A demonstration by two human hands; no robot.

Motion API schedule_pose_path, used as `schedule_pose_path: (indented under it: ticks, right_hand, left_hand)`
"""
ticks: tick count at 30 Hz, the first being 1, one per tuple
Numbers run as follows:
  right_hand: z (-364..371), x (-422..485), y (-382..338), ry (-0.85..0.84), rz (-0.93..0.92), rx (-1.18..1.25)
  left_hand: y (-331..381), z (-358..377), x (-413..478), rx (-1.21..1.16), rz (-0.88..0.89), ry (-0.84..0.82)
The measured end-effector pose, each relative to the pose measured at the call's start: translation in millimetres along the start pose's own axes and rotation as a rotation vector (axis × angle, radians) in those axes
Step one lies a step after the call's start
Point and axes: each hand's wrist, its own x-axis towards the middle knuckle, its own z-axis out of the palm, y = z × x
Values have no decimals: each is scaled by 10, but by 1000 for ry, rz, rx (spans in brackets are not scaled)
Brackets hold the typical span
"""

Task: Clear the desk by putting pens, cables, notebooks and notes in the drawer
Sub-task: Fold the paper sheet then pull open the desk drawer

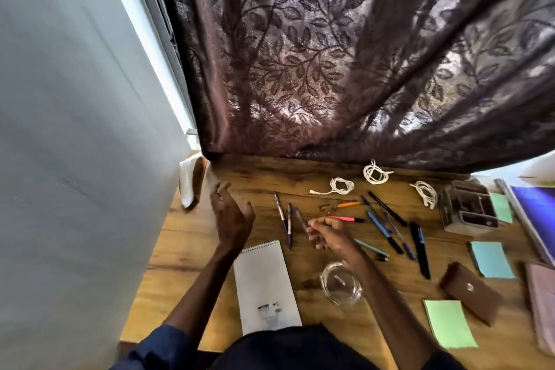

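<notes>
Your left hand [231,216] is raised above the wooden counter [186,249] just beyond the white spiral notepad [267,285], fingers spread apart, holding nothing. Your right hand [327,234] is beyond and right of the notepad, fingers curled, pinching the near end of a purple pen [300,218]; the picture is blurred there. Two silver pens [282,215] lie side by side just beyond the notepad's far right corner. Just right of the notepad stands a clear glass dish [339,284]. Farther right of the notepad lie loose pens: orange pen [348,205], pink highlighter [345,218], blue pen [381,228], black marker [420,249]. Three coiled white cables [341,186] lie in a row beyond and right of the notepad, near the hem of the dark leaf-patterned curtain [330,54]. Well right of the notepad are a brown case [471,291], a green note pad [449,323], a blue note pad [491,260], a brown desk organizer [467,209], a blue notebook [534,210] and a pink notebook [543,294].
</notes>
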Motion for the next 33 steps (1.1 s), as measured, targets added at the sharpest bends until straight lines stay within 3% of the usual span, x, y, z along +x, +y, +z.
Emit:
schedule_pose_path:
  ticks: [10,18,26,31,33]
  right_hand:
    - [-644,-687,560,130,57,134]
    - [-1557,-1417,1269,384,129,282]
    - [-2602,-2039,2043,613,138,454]
    - [-3350,-2419,2622,513,175,429]
    - [-3634,-2531,2939,492,214,470]
  left_hand:
    - [755,552,-914,-83,268,-379]
    - [1553,1160,-2043,-145,405,-732]
    - [2329,1597,-3433,-231,195,-1263]
    - [2574,1955,-4273,-148,87,-1236]
    - [2658,2080,-4659,-159,-39,-1283]
